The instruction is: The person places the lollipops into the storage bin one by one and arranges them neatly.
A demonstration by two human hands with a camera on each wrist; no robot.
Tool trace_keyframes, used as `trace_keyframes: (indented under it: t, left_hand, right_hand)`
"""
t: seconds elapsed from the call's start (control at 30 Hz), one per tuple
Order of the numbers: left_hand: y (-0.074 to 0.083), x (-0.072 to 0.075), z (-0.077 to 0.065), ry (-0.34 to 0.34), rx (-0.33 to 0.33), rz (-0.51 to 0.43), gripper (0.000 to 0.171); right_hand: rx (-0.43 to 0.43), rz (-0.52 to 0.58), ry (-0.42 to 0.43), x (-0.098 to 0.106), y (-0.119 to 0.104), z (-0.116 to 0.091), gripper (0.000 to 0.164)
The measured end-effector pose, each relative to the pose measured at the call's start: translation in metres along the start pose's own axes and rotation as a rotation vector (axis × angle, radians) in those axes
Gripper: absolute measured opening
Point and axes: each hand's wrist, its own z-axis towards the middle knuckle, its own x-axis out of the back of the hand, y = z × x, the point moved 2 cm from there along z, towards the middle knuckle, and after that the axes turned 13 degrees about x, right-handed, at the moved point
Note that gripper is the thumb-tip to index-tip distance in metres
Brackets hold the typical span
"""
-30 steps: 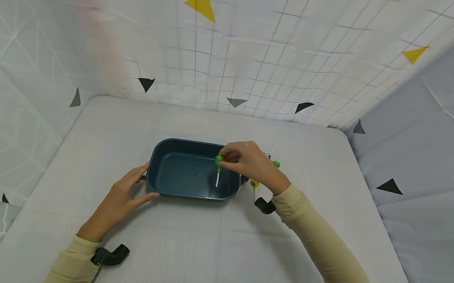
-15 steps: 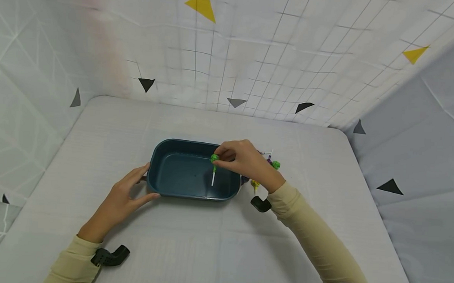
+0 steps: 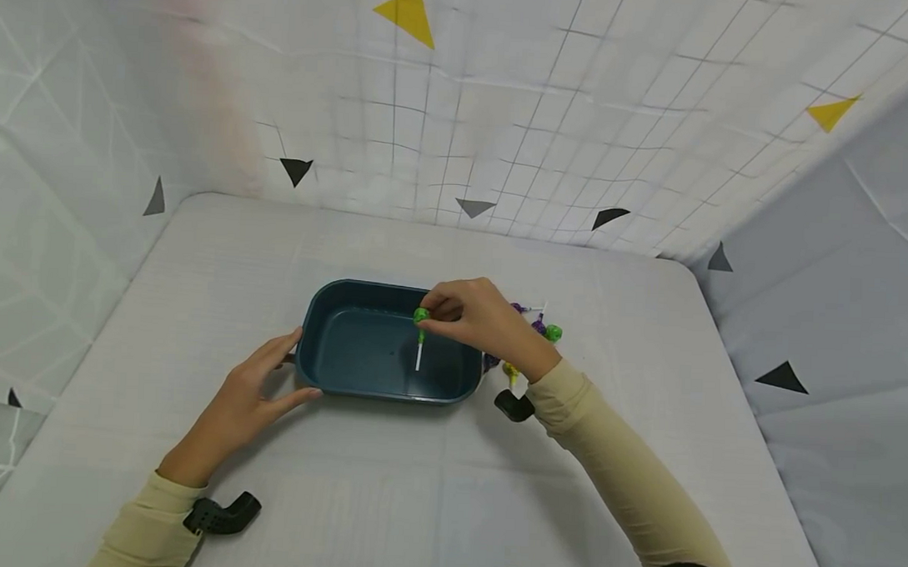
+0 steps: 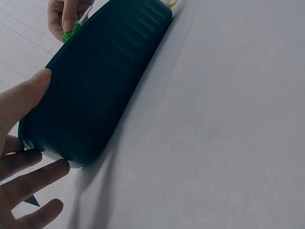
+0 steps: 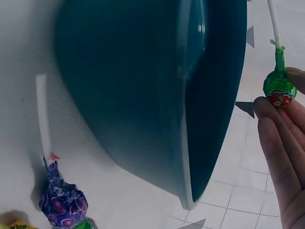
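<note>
A dark teal rectangular bin (image 3: 330, 390) stands on the white table. My left hand (image 3: 243, 401) is at its left end, fingers spread and fairly straight; in the left wrist view the thumb (image 4: 28, 98) touches the upper edge. Above the bin's right half, my right hand (image 3: 483, 318) pinches a green-wrapped lollipop (image 3: 420, 315) by its candy head, the white stick pointing down. The right wrist view shows this green lollipop (image 5: 276, 88) between thumb and fingertips, apart from the bin wall (image 5: 119, 86).
Right of the bin lie several lollipops: a purple one (image 3: 538, 325), a green one (image 3: 553, 333) and a yellow one (image 3: 510, 370) among them. Another purple lollipop (image 5: 63, 204) lies near the bin's wall. A patterned white curtain (image 3: 504, 135) hangs behind the table.
My right hand has moved a little left over the bin with the green lollipop. My left hand has stayed in place at the bin's end.
</note>
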Motion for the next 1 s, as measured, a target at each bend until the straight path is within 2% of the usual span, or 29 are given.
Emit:
trace_keyframes:
  t: [0.47, 0.83, 1.0]
  left_hand:
    - [0.0, 0.0, 0.0, -0.001, -0.001, 0.009, 0.099]
    - [0.0, 0.001, -0.001, -0.011, 0.016, 0.01, 0.099]
    - [0.002, 0.001, 0.0, -0.01, 0.017, 0.014, 0.099]
  right_hand:
    - [0.008, 0.014, -0.021, -0.004, 0.0, 0.013, 0.019]
    - [0.054, 0.003, -0.024, -0.008, 0.001, 0.025, 0.017]
    - [0.04, 0.007, -0.031, -0.009, 0.0, 0.029, 0.019]
